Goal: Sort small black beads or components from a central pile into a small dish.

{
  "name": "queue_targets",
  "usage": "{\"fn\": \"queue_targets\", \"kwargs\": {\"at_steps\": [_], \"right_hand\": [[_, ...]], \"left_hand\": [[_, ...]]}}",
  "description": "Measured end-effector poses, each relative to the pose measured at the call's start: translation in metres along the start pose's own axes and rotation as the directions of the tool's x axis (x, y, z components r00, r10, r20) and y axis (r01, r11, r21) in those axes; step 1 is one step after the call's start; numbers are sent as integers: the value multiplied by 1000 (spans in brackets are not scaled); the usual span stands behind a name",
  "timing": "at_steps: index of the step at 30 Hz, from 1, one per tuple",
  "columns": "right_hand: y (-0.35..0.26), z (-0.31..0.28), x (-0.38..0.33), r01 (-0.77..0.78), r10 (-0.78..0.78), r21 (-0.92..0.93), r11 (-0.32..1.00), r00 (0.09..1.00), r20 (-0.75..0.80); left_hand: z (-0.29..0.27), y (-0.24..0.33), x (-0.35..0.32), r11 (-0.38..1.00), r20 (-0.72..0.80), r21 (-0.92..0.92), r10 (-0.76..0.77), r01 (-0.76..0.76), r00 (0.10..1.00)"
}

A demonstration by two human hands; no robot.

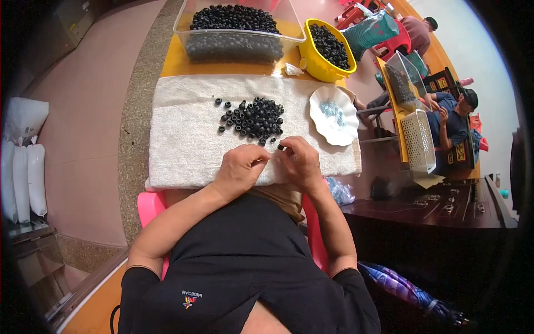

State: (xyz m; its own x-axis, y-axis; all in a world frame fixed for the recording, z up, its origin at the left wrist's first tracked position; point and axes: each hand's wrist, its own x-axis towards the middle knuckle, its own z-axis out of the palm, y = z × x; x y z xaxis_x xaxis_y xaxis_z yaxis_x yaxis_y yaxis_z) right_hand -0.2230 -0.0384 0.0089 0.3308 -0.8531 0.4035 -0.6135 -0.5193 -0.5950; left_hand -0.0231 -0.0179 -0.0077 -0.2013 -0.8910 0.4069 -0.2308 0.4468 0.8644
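Head view: right hand (pixel 300 161) pinching one black ring (pixel 281 147) at towel (pixel 183 139) near edge, left hand (pixel 240 167) curled beside, holding unclear. Ring pile (pixel 255 118) ahead on towel, mostly unworked. Full tub (pixel 236 33), yellow bowl (pixel 328 50) beyond; white dish (pixel 334 116) right.

A pale pink floor (pixel 83 128) spread across the left of the scene, edged by a speckled grey stone border (pixel 136 106) that curved beside the yellow table (pixel 222 68). White filled sacks (pixel 22 161) leaned at the far left, near a glass-topped cabinet (pixel 33 245). To the right stood a dark wooden table (pixel 439 209), and a folded purple umbrella (pixel 411 292) lay below it in shadow. Farther right, red plastic chairs (pixel 392 42) stood by another yellow table (pixel 397 106), where other people sat. Even daylight lit the room, brightest over the far right floor.
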Motion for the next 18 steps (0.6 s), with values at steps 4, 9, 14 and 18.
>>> {"fn": "queue_targets", "kwargs": {"at_steps": [4,9,14,18], "right_hand": [[0,-5,-3,-10,10,20,1000,1000,9],[-2,-5,-3,13,-14,79,997,1000,8],[-5,-8,-3,-18,19,162,987,1000,-2],[-16,-12,0,-3,7,177,984,1000,-18]], "left_hand": [[-2,-6,2,967,93,199,143,-159,985],[-4,-9,2,958,133,226,149,-176,980],[-10,-4,5,968,134,177,154,-177,979],[-12,6,7,996,136,35,-90,86,987]]}}
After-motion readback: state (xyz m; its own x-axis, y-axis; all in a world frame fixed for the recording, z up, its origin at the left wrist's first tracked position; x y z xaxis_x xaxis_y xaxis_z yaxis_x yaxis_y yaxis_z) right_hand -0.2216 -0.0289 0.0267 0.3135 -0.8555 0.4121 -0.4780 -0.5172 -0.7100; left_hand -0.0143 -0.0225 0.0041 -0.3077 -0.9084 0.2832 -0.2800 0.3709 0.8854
